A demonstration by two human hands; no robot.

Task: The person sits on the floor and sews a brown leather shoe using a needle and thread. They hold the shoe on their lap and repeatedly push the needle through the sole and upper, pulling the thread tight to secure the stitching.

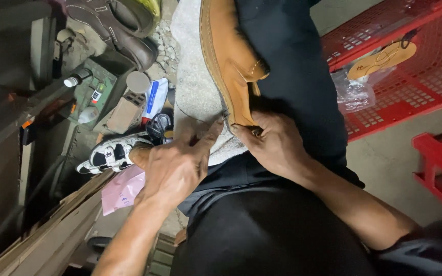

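The tan leather shoe (229,61) lies sole-edge up on the grey cloth (195,87) over the lap. Right hand (274,145) fingers clamp the shoe's near end. Left hand (177,166) fingers pinch narrow just beside that end — on a thin thread, apparently.

The concrete floor (384,158) carries a red plastic crate (425,87), a white strappy sandal (109,153), a pink paper (123,190) and a brown shoe (116,25)

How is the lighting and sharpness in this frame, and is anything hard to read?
Head view: tan shoe and both hands, left hand and right hand, evenly lit and sharp; dark clothing loses detail; the left shelf area sits in shadow.
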